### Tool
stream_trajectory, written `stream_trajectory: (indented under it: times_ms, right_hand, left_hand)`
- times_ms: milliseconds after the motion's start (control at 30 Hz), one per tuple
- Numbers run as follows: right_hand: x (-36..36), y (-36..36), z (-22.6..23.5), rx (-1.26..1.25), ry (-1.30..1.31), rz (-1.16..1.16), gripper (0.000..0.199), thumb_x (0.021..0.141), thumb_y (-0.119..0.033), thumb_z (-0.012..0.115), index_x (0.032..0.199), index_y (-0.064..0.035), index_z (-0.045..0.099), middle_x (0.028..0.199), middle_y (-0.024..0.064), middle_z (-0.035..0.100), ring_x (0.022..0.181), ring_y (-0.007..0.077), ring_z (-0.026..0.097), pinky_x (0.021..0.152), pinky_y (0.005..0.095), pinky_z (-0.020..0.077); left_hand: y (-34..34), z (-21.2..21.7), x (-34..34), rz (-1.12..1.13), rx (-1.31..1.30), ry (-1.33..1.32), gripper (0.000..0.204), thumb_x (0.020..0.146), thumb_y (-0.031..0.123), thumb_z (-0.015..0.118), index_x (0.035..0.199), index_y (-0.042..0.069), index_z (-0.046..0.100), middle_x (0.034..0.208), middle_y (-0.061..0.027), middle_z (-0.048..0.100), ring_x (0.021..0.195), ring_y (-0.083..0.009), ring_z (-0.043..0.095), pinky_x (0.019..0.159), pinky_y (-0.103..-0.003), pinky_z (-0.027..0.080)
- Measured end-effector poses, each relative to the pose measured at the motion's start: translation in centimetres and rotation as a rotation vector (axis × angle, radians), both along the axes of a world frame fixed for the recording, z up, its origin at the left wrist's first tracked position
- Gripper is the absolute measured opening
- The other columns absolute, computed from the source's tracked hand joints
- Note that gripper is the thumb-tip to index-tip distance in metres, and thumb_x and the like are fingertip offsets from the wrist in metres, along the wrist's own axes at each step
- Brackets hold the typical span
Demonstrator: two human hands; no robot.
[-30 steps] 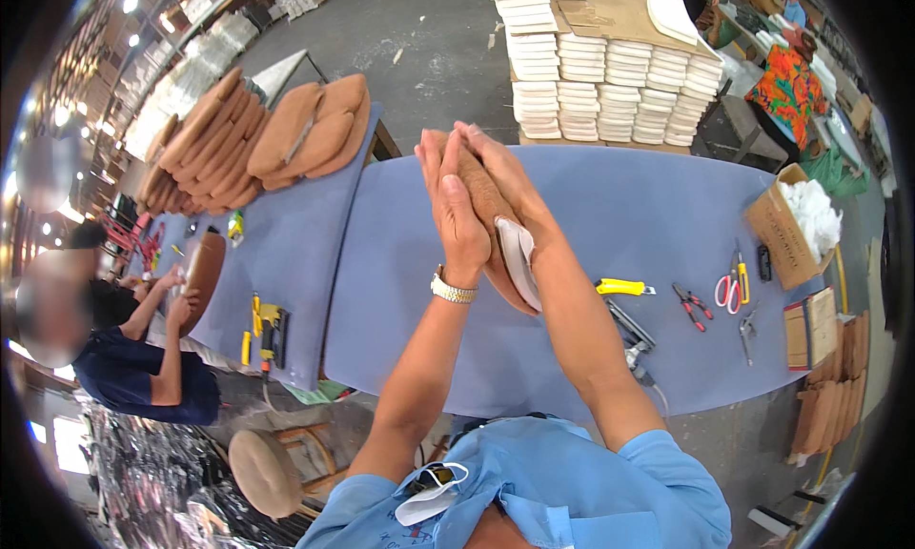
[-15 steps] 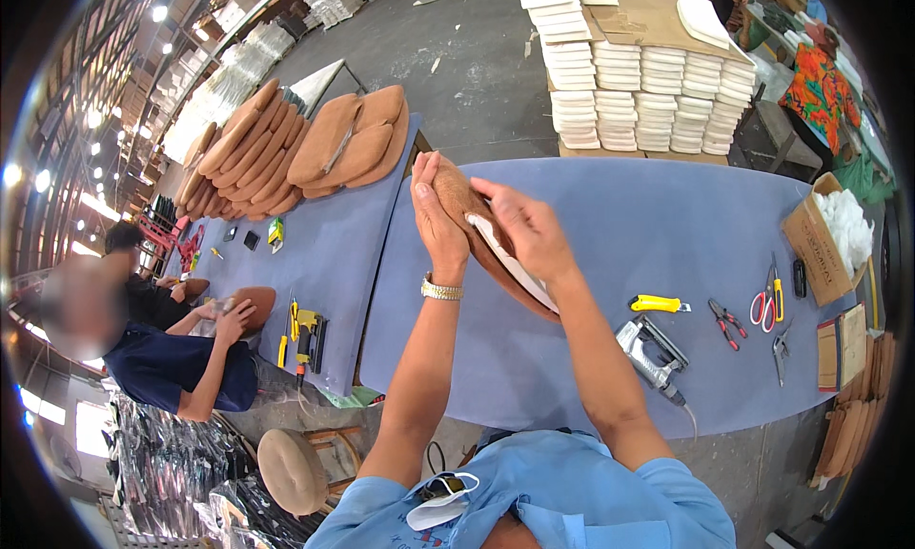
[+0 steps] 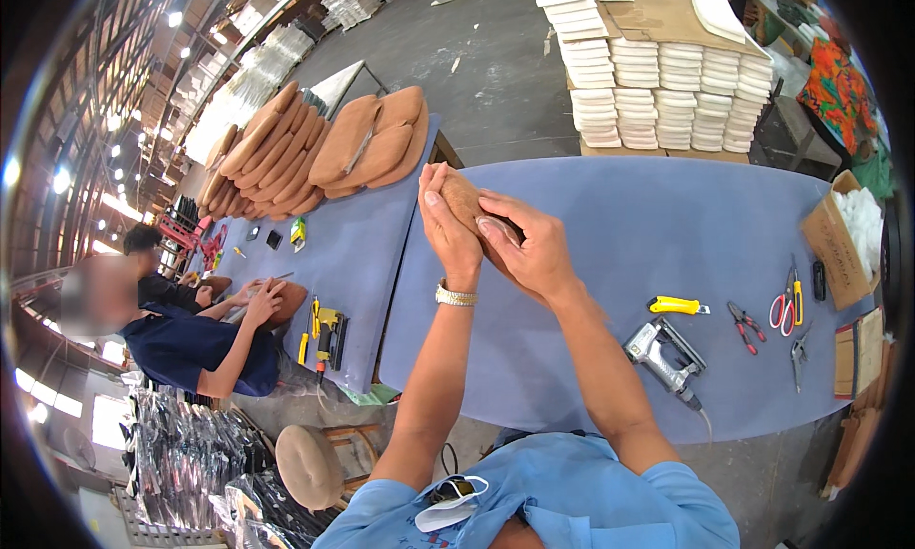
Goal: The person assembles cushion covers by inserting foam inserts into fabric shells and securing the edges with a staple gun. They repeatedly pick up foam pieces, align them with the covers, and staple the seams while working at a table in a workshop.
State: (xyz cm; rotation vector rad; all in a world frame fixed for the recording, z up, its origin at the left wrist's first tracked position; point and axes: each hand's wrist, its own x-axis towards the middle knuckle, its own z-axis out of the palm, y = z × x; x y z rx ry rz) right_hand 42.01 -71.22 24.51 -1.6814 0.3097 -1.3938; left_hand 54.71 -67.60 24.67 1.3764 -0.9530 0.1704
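A brown fabric-covered seat cushion is held on edge above the blue table, between my two hands. My left hand presses flat along its left side, fingers pointing up. On the other side, my right hand grips the rim, with thumb and fingers over a pale strip at the opening of the cover. Much of the cushion's lower part is hidden behind my right hand and forearm.
To the right lie a yellow utility knife, staple gun, pliers, red-handled scissors and a box of white stuffing. Brown cushions are piled at the left table, beside a co-worker. White pads stand stacked beyond.
My right hand has closed over the cushion's rim, covering most of the white opening that showed before. The whole view has shifted slightly. The co-worker's hands have moved on their own cushion.
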Motion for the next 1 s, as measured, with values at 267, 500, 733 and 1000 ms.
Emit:
stream_trajectory:
  times_ms: [267,500,733,1000]
  right_hand:
    - [-0.4,-0.7,0.5,-0.109,0.024,-0.093,0.023,0.09,-0.011,0.076,0.109,0.001,0.073,0.113,0.0164,0.076,0.096,0.0322,0.076,0.079,0.0362,0.0619]
    - [-1.9,-2.3,0.9,-0.091,0.119,0.042,0.018,0.095,-0.009,0.069,0.111,-0.0013,0.073,0.109,0.0147,0.077,0.092,0.0323,0.075,0.076,0.037,0.0605]
    - [-2.6,-2.6,1.3,-0.129,0.122,0.075,0.024,0.094,-0.009,0.07,0.117,-0.0005,0.072,0.112,0.0165,0.076,0.094,0.0339,0.074,0.08,0.0382,0.0597]
    - [-3.9,-1.9,1.7,-0.092,0.19,0.095,0.061,0.085,-0.021,0.083,0.139,-0.0022,0.062,0.131,0.018,0.07,0.115,0.0294,0.071,0.096,0.0361,0.0567]
  left_hand:
    - [-0.2,0.3,-1.0,0.032,0.015,-0.025,0.058,0.115,0.036,0.025,0.135,-0.001,0.065,0.154,-0.0235,0.048,0.148,-0.0364,0.04,0.121,-0.046,0.031]
    - [-0.3,0.2,-1.0,0.026,0.021,-0.027,0.057,0.114,0.035,0.026,0.135,-0.002,0.064,0.155,-0.0237,0.047,0.146,-0.0358,0.041,0.12,-0.046,0.032]
    - [-0.3,0.5,-1.4,0.028,0.037,-0.028,0.056,0.114,0.034,0.027,0.134,-0.003,0.064,0.154,-0.0243,0.047,0.146,-0.0363,0.042,0.12,-0.045,0.033]
    - [0.2,1.1,-1.4,0.045,0.126,-0.257,0.048,0.113,0.031,0.033,0.128,0.003,0.068,0.147,-0.0185,0.055,0.144,-0.0356,0.044,0.12,-0.048,0.031]
